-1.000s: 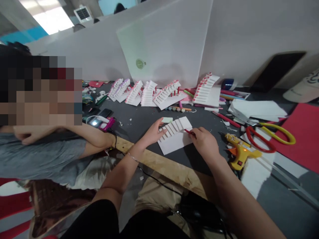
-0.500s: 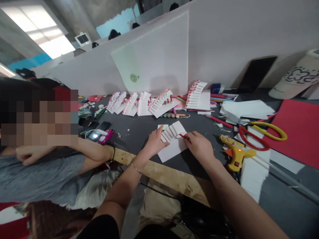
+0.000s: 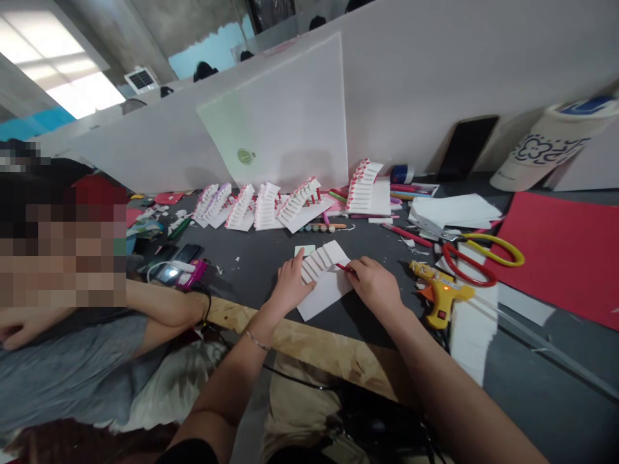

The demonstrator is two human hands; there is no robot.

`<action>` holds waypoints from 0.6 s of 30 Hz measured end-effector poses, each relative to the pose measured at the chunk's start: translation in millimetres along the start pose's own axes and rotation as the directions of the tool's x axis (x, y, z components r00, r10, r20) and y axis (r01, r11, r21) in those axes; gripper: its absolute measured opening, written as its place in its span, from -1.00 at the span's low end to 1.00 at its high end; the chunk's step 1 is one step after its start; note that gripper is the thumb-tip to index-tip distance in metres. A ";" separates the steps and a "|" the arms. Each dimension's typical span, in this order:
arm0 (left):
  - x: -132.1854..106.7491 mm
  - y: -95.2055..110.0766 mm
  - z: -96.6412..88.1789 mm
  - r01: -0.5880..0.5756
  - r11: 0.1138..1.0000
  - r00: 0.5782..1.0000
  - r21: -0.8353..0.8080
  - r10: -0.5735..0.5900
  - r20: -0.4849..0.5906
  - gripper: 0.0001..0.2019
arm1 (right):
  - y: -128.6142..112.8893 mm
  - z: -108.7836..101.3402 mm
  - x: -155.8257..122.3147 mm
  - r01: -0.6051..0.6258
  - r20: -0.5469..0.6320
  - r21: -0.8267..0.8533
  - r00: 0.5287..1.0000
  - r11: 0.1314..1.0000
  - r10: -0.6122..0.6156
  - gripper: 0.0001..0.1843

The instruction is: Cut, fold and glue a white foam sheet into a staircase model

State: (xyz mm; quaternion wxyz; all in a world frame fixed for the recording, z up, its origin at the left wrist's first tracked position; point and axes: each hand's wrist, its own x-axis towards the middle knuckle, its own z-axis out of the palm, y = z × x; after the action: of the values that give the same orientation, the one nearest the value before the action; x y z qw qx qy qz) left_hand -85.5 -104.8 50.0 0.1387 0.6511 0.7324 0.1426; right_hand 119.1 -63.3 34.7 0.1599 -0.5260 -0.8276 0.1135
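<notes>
My left hand [image 3: 291,283] is closed on the left end of a white paper staircase [image 3: 320,259], thumb at its near edge and fingers behind. The small strip-like steps run up to the right over a white paper base [image 3: 322,298] on the dark table. My right hand [image 3: 374,281] pinches a thin red stick [image 3: 344,267], its tip at the staircase's right edge; I cannot tell whether they touch. A small pale green piece [image 3: 304,250] lies just behind my left fingers.
Several white stair models with red or purple trim, one here [image 3: 360,187], line the partition. To the right are a yellow glue gun [image 3: 442,293], scissors [image 3: 469,264], red paper [image 3: 565,251] and a white cup [image 3: 536,148]. A person's forearm [image 3: 164,303] rests at the left.
The camera view has shifted, so the scene sits further left in the frame. Both hands keep nearly the same hold on the staircase and the red stick.
</notes>
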 end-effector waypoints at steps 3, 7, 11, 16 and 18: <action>-3.0 -1.5 1.9 -0.007 0.997 0.999 -0.073 0.003 -0.053 -0.16 | 0.7 -0.1 0.1 0.011 0.011 -0.026 1.000 1.000 -0.011 -0.76; -5.9 -5.5 7.0 -0.030 0.987 0.995 -0.158 0.015 -0.098 -0.14 | 0.3 -1.0 0.5 0.046 0.021 -0.047 0.999 0.998 -0.045 -0.76; -7.1 -9.2 11.7 -0.060 0.977 0.988 -0.205 0.029 -0.154 -0.14 | -1.8 -0.6 1.2 0.096 0.027 -0.025 0.995 0.995 -0.095 -0.77; -6.7 -13.0 13.4 -0.090 0.966 0.980 -0.242 0.043 -0.195 -0.12 | -8.4 2.9 5.2 0.129 0.038 0.015 0.991 0.992 -0.129 -0.76; -6.3 -14.2 13.9 -0.092 0.964 0.980 -0.248 0.044 -0.193 -0.12 | -11.9 4.6 7.0 0.136 0.050 0.031 0.989 0.990 -0.138 -0.76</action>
State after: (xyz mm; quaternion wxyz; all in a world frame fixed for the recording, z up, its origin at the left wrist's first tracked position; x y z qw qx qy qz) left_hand -92.3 -112.3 31.7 0.1475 0.6367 0.6946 0.3005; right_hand 104.7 -62.1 35.7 0.1532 -0.4624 -0.8640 0.1272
